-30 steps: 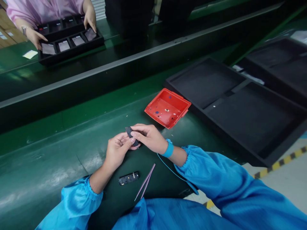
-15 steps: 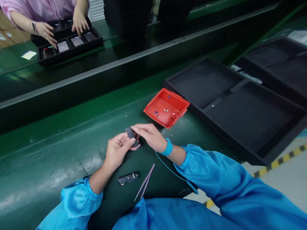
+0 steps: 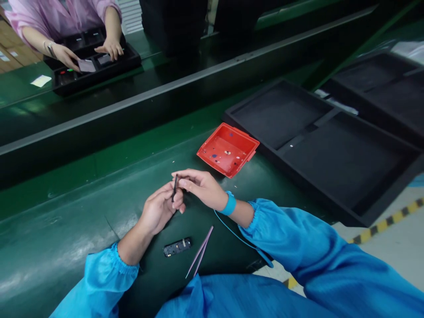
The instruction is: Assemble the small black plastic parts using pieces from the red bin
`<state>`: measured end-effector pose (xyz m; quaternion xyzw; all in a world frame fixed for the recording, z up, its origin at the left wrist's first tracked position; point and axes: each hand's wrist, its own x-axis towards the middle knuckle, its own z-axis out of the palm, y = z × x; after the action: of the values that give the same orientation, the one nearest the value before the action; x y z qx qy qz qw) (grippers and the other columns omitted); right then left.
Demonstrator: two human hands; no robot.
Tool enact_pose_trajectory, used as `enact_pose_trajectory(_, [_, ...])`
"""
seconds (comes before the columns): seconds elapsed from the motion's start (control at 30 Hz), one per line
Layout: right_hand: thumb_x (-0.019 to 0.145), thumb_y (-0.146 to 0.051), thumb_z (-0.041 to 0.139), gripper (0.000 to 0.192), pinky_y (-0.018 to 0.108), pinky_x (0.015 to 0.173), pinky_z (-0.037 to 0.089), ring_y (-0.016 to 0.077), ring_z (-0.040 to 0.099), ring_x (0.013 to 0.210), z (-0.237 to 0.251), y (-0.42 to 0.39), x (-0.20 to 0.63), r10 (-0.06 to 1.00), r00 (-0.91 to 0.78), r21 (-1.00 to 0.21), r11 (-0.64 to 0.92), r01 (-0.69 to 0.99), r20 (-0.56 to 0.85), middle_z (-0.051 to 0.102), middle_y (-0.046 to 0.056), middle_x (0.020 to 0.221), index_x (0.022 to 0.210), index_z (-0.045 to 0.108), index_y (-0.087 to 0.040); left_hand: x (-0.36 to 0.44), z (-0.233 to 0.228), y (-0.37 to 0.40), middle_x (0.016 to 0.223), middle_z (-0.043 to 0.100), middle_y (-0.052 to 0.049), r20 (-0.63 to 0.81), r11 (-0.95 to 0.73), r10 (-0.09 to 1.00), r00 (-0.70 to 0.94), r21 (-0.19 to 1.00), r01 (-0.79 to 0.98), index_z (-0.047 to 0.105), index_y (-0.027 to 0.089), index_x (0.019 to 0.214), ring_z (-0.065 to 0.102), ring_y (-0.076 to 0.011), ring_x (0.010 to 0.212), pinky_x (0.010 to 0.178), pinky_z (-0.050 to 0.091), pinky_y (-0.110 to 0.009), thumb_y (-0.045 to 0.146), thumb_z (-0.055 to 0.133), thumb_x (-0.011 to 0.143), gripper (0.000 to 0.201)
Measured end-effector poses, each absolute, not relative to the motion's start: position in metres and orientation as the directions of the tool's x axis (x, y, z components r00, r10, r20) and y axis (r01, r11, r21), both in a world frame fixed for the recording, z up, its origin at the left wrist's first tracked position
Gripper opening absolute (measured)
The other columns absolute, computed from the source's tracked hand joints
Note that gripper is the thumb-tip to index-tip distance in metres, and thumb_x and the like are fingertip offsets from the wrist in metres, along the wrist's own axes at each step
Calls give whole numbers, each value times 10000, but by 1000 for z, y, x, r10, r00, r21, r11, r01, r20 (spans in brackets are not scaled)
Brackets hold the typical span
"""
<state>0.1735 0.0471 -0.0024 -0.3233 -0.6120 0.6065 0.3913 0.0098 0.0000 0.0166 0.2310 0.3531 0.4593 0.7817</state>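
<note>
1. Small thin black plastic part [image 3: 174, 189]: held edge-on above the green surface [image 3: 82, 229], pinched between left hand [image 3: 159, 211] and right hand [image 3: 202, 187], both grips narrow on it.
2. Edge-on hold likely exposes its rim to view.
3. Flat black oblong module [image 3: 177, 247] and slim pink tweezers [image 3: 200, 251] lie just below the hands; glossy red plastic tray [image 3: 247, 140] nearby.

Bright blue sleeves [image 3: 318, 269] cover both arms, with a matching blue wrist strap [image 3: 229, 203]. A red tray [image 3: 228, 149] at one o'clock sits on the dark green mat [image 3: 66, 229]. Pale pink tweezers [image 3: 200, 251] lie at six. Yellow-black striped tape [image 3: 387, 223] marks the floor at four.
</note>
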Motion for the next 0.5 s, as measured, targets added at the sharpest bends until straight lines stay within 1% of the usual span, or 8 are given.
enact_pose_trajectory(0.07, [925, -402, 653, 299, 339, 782, 588, 161, 702, 823, -1, 47, 173, 868, -494, -990, -16, -142, 56, 718, 56, 954, 1117, 664, -173, 7, 16, 1, 662, 492, 20, -340, 501, 864, 372, 665, -554, 675, 140, 973, 465, -106, 558, 608, 524, -285, 250, 655, 829, 182])
enact_pose_trajectory(0.1, [916, -409, 667, 280, 329, 718, 587, 154, 694, 737, -1, 47, 174, 861, -507, -982, -64, -176, 35, 711, 37, 869, 1064, 658, -171, 6, 14, 1, 657, 522, 9, -337, 495, 865, 372, 696, -520, 682, 141, 955, 498, -119, 572, 634, 533, -298, 264, 651, 837, 174])
enact_pose_trajectory(0.17, [926, -435, 650, 264, 295, 574, 551, 124, 627, 552, 0, 47, 174, 853, -523, -973, -114, -203, 9, 660, -3, 730, 960, 630, -174, 5, 11, 0, 693, 620, -31, -307, 418, 898, 315, 818, -395, 700, 141, 926, 595, -159, 653, 715, 548, -318, 321, 646, 868, 198])
enact_pose_trajectory(0.23, [914, -433, 664, 262, 273, 540, 519, 104, 587, 530, 0, 47, 175, 879, -475, -989, -50, -142, 24, 642, 2, 748, 890, 638, -172, 6, 9, -2, 780, 706, -70, -238, 284, 947, 216, 934, -215, 716, 136, 928, 668, -193, 753, 790, 552, -323, 395, 627, 909, 275])
enact_pose_trajectory(0.33, [917, -358, 657, 192, 275, 657, 535, 131, 632, 732, 0, 49, 177, 899, -423, -989, 142, 38, 113, 676, 50, 906, 914, 718, -176, 9, 8, -5, 848, 757, -85, -190, 193, 975, 113, 981, -14, 711, 139, 977, 716, -200, 733, 754, 578, -322, 472, 639, 914, 347])
enact_pose_trajectory(0.4, [938, -305, 614, 182, 283, 712, 538, 138, 640, 792, -1, 49, 178, 888, -437, -971, 210, 112, 141, 688, 57, 959, 1011, 735, -189, 11, 7, -7, 826, 767, -74, -212, 210, 975, 70, 977, 33, 685, 147, 1075, 728, -192, 676, 701, 594, -311, 476, 668, 898, 374])
enact_pose_trajectory(0.47, [931, -275, 611, 187, 272, 691, 530, 124, 630, 746, -1, 47, 177, 910, -391, -965, 212, 154, 137, 683, 44, 954, 1071, 707, -195, 11, 5, -9, 813, 773, -65, -221, 220, 975, 36, 974, 46, 649, 161, 1160, 742, -195, 694, 695, 602, -303, 465, 675, 897, 404])
enact_pose_trajectory(0.5, [920, -269, 623, 164, 261, 659, 517, 115, 612, 700, 1, 46, 177, 930, -339, -962, 209, 174, 141, 671, 31, 913, 1049, 689, -193, 11, 4, -10, 824, 776, -67, -221, 219, 975, 22, 974, 53, 643, 166, 1165, 750, -200, 728, 705, 604, -302, 457, 673, 901, 394])
